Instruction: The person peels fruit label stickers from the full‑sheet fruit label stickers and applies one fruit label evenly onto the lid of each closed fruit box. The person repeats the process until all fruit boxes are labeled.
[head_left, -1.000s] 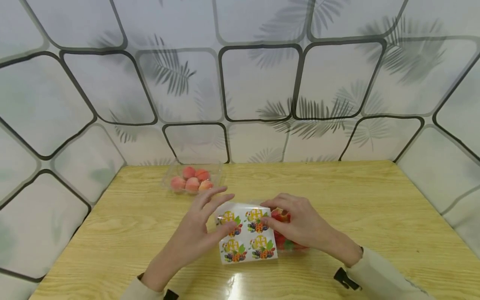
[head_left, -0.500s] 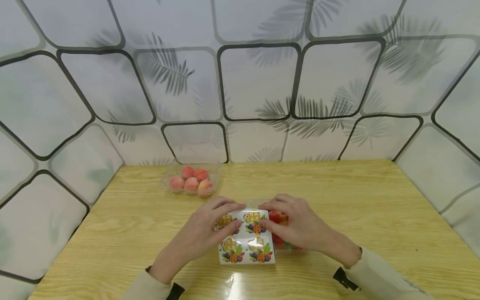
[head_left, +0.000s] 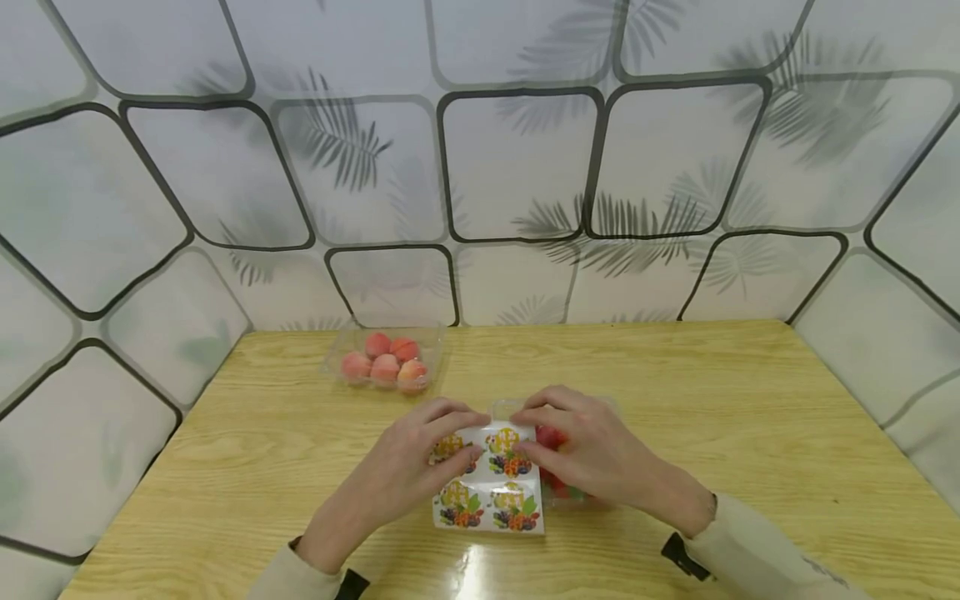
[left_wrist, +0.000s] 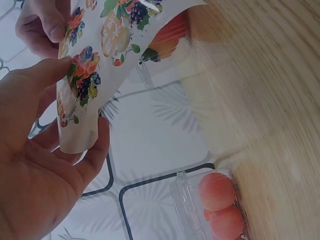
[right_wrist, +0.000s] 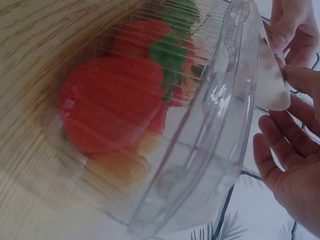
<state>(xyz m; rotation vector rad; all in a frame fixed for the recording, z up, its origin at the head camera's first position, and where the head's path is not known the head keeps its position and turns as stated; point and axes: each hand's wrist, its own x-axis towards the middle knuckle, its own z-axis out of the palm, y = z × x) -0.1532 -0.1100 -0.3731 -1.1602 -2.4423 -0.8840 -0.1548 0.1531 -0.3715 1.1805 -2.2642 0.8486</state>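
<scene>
White panel-and-leaf wall covering [head_left: 517, 167] behind; wood-grain worktop [head_left: 675, 400] in front of it. Beige sleeves [head_left: 765, 554], black straps at both cuffs. Two clear plastic fruit boxes on the worktop: near box [right_wrist: 220, 95] by the right hand [head_left: 592, 437], far box [head_left: 435, 340] back-left, near the wall. Left hand [head_left: 408, 454]: thumb and fingers partly closed, pinching upper left of the sticker sheet [head_left: 487, 510]. Right hand: same pinch, upper right. Sheet sits between the hands, fruit prints in a 2x2 grid, overlapping the near box's left part in head view; can't tell if they touch. Near box has red fruit [right_wrist: 112, 105] with green leaves, probably strawberries, blurry through plastic. Far box: five peaches [head_left: 385, 367].
</scene>
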